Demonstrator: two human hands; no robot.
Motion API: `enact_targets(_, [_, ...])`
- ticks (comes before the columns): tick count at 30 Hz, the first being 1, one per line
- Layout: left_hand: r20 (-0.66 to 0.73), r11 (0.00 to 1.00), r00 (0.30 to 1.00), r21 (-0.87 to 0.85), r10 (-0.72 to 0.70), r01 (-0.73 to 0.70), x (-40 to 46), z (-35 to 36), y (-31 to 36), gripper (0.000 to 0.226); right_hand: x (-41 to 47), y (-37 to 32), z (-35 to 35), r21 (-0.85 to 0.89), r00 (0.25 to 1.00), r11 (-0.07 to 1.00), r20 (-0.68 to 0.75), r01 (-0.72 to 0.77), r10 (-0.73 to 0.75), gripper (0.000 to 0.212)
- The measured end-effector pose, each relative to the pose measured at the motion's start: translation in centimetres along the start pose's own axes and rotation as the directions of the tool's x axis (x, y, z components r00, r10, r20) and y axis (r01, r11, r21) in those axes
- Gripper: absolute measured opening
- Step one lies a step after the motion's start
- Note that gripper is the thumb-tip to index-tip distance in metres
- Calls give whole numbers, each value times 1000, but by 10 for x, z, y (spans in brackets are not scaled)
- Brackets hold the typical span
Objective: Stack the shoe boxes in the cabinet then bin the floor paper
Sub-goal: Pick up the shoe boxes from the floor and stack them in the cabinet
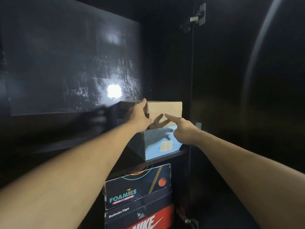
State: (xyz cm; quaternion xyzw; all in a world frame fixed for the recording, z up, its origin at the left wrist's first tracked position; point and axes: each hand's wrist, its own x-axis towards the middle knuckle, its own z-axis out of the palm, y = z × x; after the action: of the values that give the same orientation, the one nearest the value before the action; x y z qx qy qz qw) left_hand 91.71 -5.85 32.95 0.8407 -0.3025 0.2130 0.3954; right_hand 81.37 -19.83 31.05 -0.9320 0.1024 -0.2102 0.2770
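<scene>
A plain brown shoe box rests on top of a pale blue shoe box on the upper shelf of a dark cabinet. My left hand lies flat against the brown box's left front corner, fingers spread. With its index finger stretched out, my right hand touches the brown box's front face. Below the shelf stand a black Foamies Skechers box, a black Onitsuka Tiger box and a red Nike box, stacked. No floor paper is in view.
The glossy dark cabinet door stands open at the left and reflects a bright light. A dark side panel with metal hinges is at the right. The space left of the boxes on the upper shelf is dark.
</scene>
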Motion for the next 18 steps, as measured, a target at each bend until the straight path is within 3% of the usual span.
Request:
enact_targets(3, [-7,998,1000,59,18,-17,-15,-7,8,89,-14,3,-11,-17,999,999,-41,-29,28,68])
enact_targets(8, [8,996,998,62,69,-70,-57,-22,36,61,-62,8,-47,-78,992,992,-94,-97,89,48])
enact_targets(13, [335,998,942,51,24,-43,-103,-20,80,79,-139,17,-92,-65,975,978,-114,-200,192,35])
enact_targets(18, [629,993,772,1,94,-121,-172,8,138,86,-243,45,-133,-132,943,934,-74,-332,325,28])
